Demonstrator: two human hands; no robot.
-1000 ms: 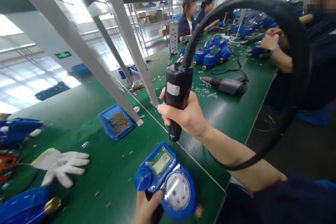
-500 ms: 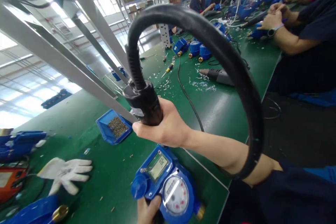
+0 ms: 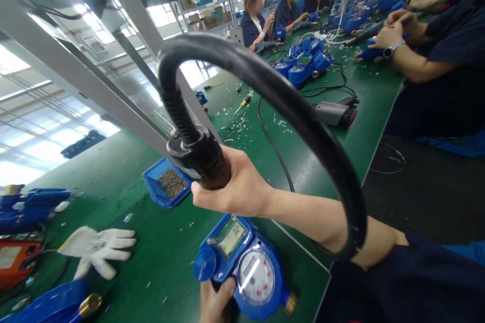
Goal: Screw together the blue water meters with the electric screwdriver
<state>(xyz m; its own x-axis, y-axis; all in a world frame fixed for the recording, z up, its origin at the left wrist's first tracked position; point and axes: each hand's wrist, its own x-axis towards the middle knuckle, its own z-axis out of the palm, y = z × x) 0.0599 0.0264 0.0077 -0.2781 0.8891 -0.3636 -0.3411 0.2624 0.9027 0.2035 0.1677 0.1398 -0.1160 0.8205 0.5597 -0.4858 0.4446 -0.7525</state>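
Note:
My right hand is wrapped round a black electric screwdriver, held above a blue water meter. A thick black hose arcs from the tool's top over my forearm. The tool's tip is hidden behind my hand. The meter has a small display and a round dial, and lies on the green mat near the front edge. My left hand grips the meter's near left side, with only the thumb and part of the palm showing.
A blue tray of small screws sits behind the meter. A white glove lies to the left, near more blue meter parts. A slanted metal frame leg crosses the bench. Other people work at the far end and on the right, among meters and another screwdriver.
My right hand has tilted the screwdriver over from upright and lowered it toward the meter. The hose loop has swung left and down. My left hand stays on the meter.

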